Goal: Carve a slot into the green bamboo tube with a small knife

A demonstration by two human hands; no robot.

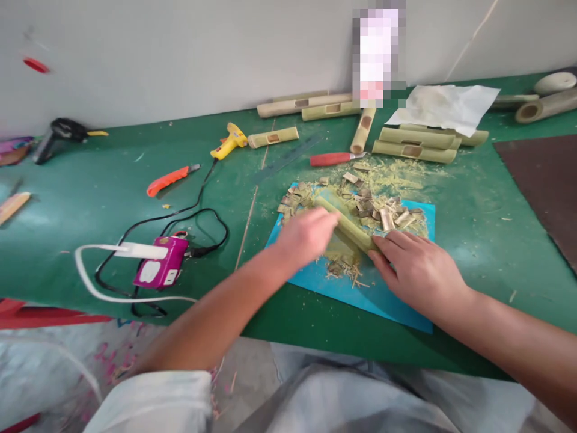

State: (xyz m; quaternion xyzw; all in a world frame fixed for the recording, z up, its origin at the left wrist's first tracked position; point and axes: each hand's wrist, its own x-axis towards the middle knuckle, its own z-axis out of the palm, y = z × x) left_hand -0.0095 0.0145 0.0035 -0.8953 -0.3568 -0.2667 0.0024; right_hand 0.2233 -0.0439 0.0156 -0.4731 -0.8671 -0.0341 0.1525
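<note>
Bamboo tube (351, 228): btwn hands, over blue sheet (387, 305); prob. light, stiff, a bit slick, could split w/ grain.
Tube ends: best holds, approx. one hand each, fingers wrapped round.
Tube axis: diag., far end toward L hand's side, near end at R hand.
L hand (306, 237): curled against tube's far part; blurred, can't tell if gripping.
R hand (419, 264): fingers + thumb pinching near end.
Chips (366, 207): just beyond hands.

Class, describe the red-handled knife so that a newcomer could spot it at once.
On the green table, find the blue sheet heaped with bamboo chips. Just beyond its far edge lies the knife, its handle deep red, unlike the orange cutter further left.
</note>
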